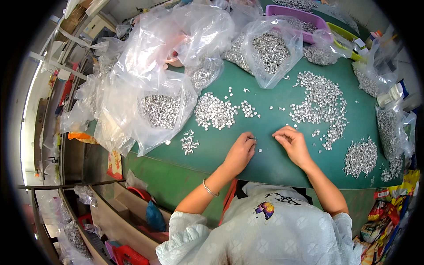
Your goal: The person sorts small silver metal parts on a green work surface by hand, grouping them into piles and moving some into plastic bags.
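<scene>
My left hand [240, 152] is closed in a pinch above the green tabletop [274, 170], with a small curved silver metal piece [254, 139] at its fingertips. A short gap away, my right hand [293, 145] also has thumb and fingers pressed together; whatever is in them is too small to make out. Between the hands lies one tiny silver piece [260, 150]. Beyond my left hand spreads a heap of small blocky silver pieces [215, 111], with a small pile of curved silver pieces [190, 143] nearer me. Past my right hand lies a wider heap of blocky pieces [322, 99].
Clear plastic bags of silver parts stand at the left [161, 110] and back [270, 53]. A purple bin [304, 17] sits behind. Another heap of silver parts [361, 157] and a filled bag [388, 132] are at the right. Wooden compartments [119, 205] stand lower left.
</scene>
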A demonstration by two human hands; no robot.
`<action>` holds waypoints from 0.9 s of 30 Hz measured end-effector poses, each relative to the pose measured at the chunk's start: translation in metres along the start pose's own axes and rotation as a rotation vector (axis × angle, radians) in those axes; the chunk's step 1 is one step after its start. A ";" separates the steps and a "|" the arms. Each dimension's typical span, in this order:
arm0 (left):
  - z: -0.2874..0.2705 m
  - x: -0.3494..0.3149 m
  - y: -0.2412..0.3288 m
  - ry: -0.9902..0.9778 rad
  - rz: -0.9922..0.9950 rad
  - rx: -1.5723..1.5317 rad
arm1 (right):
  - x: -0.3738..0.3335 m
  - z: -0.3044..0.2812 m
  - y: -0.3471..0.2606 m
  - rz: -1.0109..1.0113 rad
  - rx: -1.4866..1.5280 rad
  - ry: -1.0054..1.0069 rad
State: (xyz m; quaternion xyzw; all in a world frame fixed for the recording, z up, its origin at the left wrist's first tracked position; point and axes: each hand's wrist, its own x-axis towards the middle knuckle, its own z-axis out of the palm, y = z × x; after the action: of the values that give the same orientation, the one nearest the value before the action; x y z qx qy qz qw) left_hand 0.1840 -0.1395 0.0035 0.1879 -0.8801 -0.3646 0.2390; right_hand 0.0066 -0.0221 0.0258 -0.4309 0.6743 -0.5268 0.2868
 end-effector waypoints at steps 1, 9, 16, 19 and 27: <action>0.000 -0.001 -0.001 0.002 -0.020 0.008 | 0.007 -0.005 -0.004 -0.012 -0.017 0.013; 0.001 0.002 0.002 -0.020 -0.144 0.039 | 0.159 -0.041 -0.063 -0.603 -0.383 0.352; -0.002 -0.006 0.007 -0.037 -0.028 0.286 | 0.164 -0.052 -0.050 -0.492 -0.426 0.309; -0.010 -0.015 -0.001 0.029 0.013 0.246 | 0.112 -0.054 -0.046 -0.438 -0.426 0.195; -0.027 -0.028 -0.006 0.091 -0.002 0.197 | -0.005 -0.029 -0.020 -0.175 -0.217 -0.250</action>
State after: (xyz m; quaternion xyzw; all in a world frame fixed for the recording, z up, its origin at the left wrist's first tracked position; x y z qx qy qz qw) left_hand 0.2227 -0.1438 0.0079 0.2277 -0.8998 -0.2675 0.2590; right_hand -0.0095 -0.0059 0.0528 -0.5783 0.6461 -0.4162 0.2735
